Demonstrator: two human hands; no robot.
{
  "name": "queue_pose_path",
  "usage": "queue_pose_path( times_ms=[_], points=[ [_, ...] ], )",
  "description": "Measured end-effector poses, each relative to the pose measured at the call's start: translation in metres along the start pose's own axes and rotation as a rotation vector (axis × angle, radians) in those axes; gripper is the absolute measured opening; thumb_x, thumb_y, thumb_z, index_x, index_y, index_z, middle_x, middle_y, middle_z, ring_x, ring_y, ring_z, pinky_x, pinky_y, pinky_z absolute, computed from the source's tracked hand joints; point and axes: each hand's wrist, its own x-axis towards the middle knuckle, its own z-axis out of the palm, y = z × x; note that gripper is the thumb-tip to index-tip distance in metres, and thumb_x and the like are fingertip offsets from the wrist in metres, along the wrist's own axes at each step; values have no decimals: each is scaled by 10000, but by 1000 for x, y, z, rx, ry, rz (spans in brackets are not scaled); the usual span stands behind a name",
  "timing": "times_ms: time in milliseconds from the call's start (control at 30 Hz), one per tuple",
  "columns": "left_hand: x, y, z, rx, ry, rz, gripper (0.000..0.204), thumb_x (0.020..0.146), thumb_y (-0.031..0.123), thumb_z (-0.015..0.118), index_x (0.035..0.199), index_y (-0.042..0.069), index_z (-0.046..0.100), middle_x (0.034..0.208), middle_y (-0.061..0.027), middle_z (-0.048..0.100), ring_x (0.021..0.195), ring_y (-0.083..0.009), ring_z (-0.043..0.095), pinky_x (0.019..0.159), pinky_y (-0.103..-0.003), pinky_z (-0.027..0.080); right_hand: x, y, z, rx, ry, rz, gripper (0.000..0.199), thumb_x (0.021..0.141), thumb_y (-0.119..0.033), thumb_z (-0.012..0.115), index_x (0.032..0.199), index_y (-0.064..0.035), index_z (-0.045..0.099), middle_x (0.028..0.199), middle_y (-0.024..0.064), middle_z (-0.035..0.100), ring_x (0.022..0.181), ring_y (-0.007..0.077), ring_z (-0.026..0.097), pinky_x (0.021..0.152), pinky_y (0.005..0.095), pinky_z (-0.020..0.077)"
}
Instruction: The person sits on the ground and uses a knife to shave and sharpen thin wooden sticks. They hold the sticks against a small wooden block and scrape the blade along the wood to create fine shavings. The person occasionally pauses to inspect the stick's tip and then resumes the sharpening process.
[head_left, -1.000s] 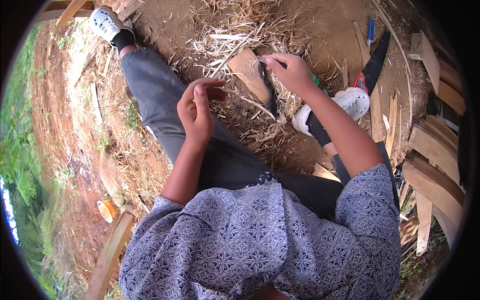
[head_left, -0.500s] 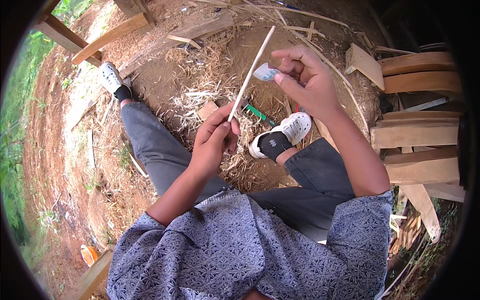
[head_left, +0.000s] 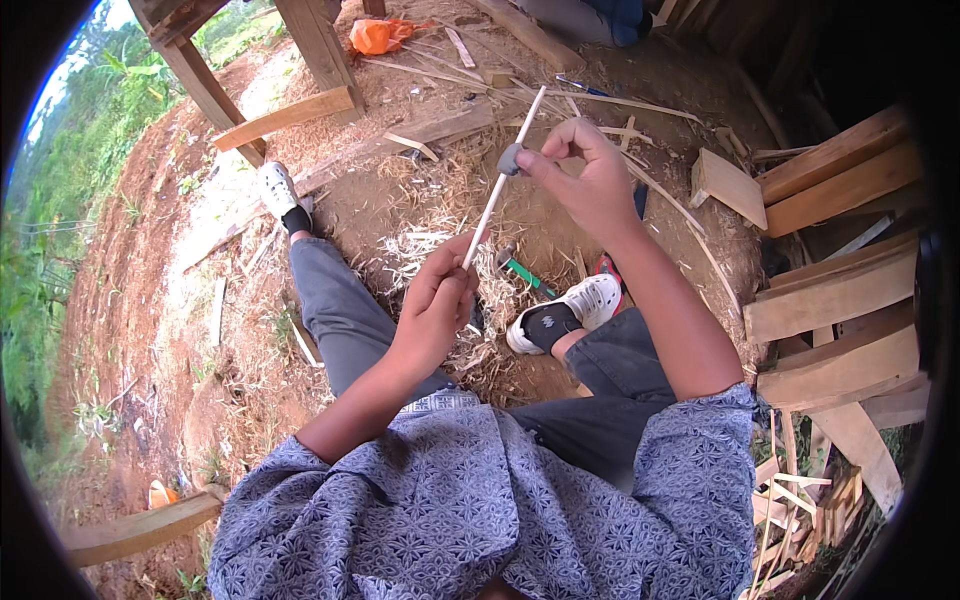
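A thin, pale wooden stick slants up and away in front of me. My left hand is closed round its lower end. Higher up, a small grey piece of what looks like sandpaper is bent round the stick. My right hand pinches that piece between thumb and forefinger, the other fingers curled. Below the hands, a hammer with a green and black handle lies among wood shavings, beside my right shoe.
Shaped wooden pieces are stacked at the right, with a pale wood block beyond them. Long thin strips lie across the dirt. A wooden frame stands at the far left, near an orange plastic bag.
My right hand has brought the piece of sandpaper onto the stick and bent it round. Before, it was held flat beside the stick. The view has tilted up, showing more ground ahead.
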Motion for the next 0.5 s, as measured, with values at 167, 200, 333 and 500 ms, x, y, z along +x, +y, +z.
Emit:
queue_pose_path(
  times_ms=[167, 200, 333, 500],
  points=[
    [-2, 10, 21, 50, 38, 57, 507, 1021, 61, 392, 1527, 40, 416, 832, 40, 434, 557, -26, 351, 466, -195, 317, 3, -15, -9, -9, -23, 93, 331, 887, -371, 822, 902, -45, 769, 742, -39, 632, 677, 59, 525, 610, 267, 413],
    [-2, 14, 25, 87, 32, 85, 506, 1022, 59, 387, 1528, 40, 412, 826, 42, 437, 554, -24, 353, 464, -195, 316, 3, -18, -9, 59, -30, 104, 346, 891, -383, 816, 925, -41, 778, 748, -40, 635, 688, 56, 527, 612, 265, 414],
    [-2, 25, 37, 199, 46, 183, 473, 1023, 8, 349, 1479, 83, 446, 843, 48, 460, 596, -12, 395, 522, -188, 331, 10, -41, -19, 226, -81, 147, 410, 907, -417, 796, 1008, -20, 789, 814, -39, 661, 742, 47, 553, 637, 255, 431],
    [-8, 41, 54, 305, 33, 265, 475, 1036, 27, 333, 1499, 85, 424, 802, 48, 455, 573, -13, 383, 510, -187, 328, 19, -54, -28, 494, -175, 95, 347, 1010, -313, 702, 1159, -1, 736, 991, -10, 691, 897, 41, 574, 782, 232, 467]
  ],
)
